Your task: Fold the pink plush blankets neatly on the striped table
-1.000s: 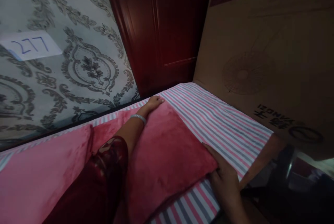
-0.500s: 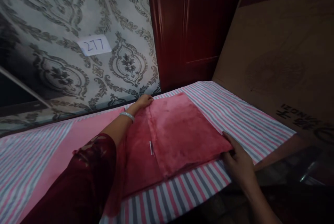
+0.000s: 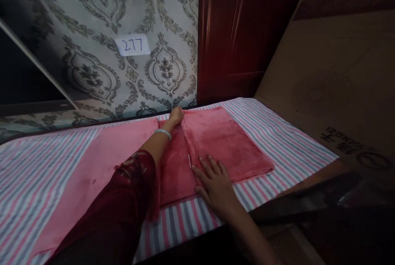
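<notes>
A pink plush cloth [image 3: 234,141] lies on the striped sheet, its right part folded over toward the middle. My left hand [image 3: 176,115] is closed on the far end of the folded edge. With fingers spread, my right hand [image 3: 217,187] lies flat on the near part of that fold. Just beyond my right fingertips, a small white tag [image 3: 189,161] sticks out along the fold. The left part of the cloth [image 3: 123,145] spreads out lighter and smoother, partly hidden under my left arm.
The striped sheet [image 3: 296,145] covers the surface below. Behind it stand a patterned wall with a paper reading 277 [image 3: 133,45] and a dark red door [image 3: 231,30]. A large cardboard box [image 3: 339,71] leans at the right. A dark framed panel [image 3: 27,67] is at the left.
My right hand has let go of the cloth's right near corner and moved left to lie flat on the fold. My left hand stays at the far edge. The view has shifted left.
</notes>
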The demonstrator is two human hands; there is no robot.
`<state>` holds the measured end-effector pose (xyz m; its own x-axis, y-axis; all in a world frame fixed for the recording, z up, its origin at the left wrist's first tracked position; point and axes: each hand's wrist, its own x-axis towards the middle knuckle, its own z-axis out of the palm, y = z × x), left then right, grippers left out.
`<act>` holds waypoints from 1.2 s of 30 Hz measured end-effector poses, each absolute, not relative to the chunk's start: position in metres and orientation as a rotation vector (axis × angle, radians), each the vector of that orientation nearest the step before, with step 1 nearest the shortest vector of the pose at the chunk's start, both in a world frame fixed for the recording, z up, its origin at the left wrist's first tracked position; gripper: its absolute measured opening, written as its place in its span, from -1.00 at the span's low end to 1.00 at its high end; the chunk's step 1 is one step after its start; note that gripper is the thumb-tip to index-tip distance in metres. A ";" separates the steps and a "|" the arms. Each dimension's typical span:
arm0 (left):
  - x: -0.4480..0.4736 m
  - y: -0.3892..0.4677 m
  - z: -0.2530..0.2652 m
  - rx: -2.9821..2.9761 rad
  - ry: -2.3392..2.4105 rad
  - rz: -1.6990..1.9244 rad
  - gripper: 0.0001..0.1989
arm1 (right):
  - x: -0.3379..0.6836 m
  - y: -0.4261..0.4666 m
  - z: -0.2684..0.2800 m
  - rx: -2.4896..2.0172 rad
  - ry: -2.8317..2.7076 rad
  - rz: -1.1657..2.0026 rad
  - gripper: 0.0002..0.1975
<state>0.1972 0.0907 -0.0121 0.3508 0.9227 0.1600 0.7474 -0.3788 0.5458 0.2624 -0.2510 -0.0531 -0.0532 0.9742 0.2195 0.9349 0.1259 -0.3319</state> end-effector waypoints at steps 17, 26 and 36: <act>0.182 0.041 0.003 2.693 1.080 0.426 -0.38 | 0.271 -0.212 -0.026 -1.937 -2.056 0.160 -0.38; 0.178 0.041 -0.041 2.740 1.158 0.140 -0.29 | 0.261 -0.208 -0.043 -1.990 -2.121 0.190 -0.34; 0.177 0.040 -0.044 2.688 1.150 0.146 -0.27 | 0.262 -0.208 -0.052 -1.969 -2.130 0.146 -0.38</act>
<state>0.1768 0.0403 -0.0444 0.6899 0.7239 0.0068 0.7027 -0.6719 0.2342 0.2618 -0.2079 -0.0524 -0.0656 0.9923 0.1049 0.9686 0.0886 -0.2322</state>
